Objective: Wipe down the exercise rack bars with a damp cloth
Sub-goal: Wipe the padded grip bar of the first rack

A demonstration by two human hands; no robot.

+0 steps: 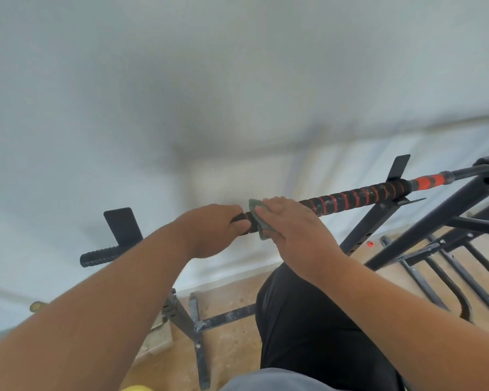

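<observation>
A long bar [356,199] wrapped in black and red tape lies across the rack's two black hooks, rising to the right. My left hand [212,230] grips the bar near its middle. Just right of it, my right hand [294,230] wraps a green cloth [257,218] around the bar; only the cloth's left edge shows past my fingers. The bar's black ribbed left end [96,258] sticks out beyond the left hook [123,225].
The right hook [397,169] and its black upright [367,230] stand beside the bar. More black rack frames [446,261] crowd the floor at right. A white wall is close behind. My dark-trousered knee [302,320] is raised under the bar. Base bars [198,325] lie on the tan floor.
</observation>
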